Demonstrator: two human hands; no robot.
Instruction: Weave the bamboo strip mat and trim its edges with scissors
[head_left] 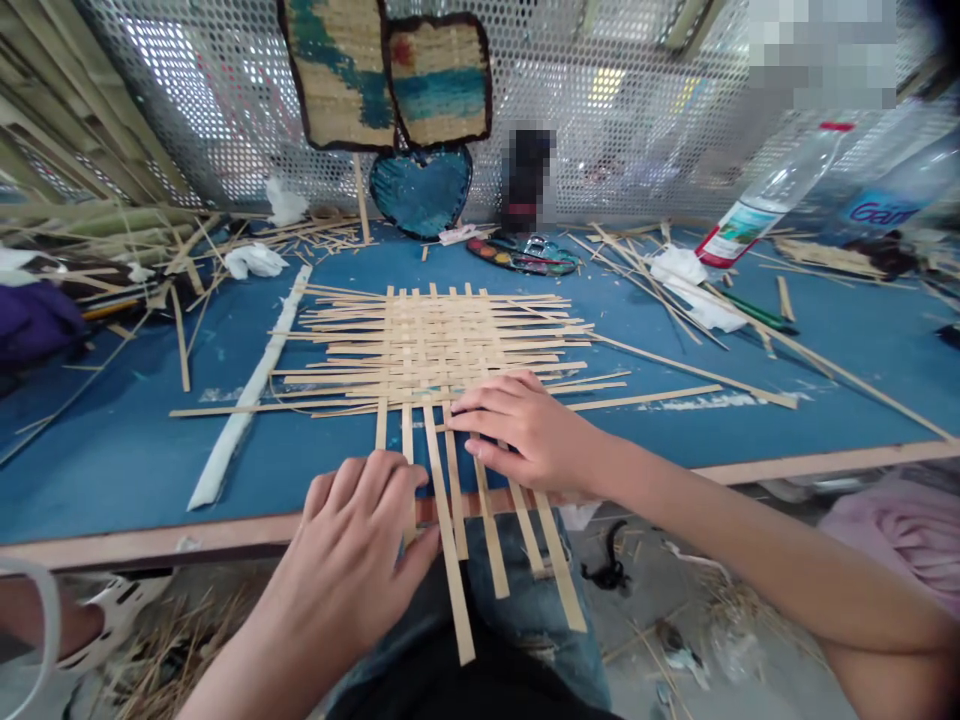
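At the near edge of the woven mat [435, 340] on the worktop [112, 450], the right hand [525, 430] lies flat, fingers together, pinning the weave — firm pressure there seems wise — while the left hand [360, 545] pinches a loose strip [407, 435] just below it, best drawn straight.

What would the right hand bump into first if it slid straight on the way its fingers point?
The right hand points left along the near edge of the woven mat, so it would likely first meet the loose upright strips just past its fingertips, then the long white strip farther on.
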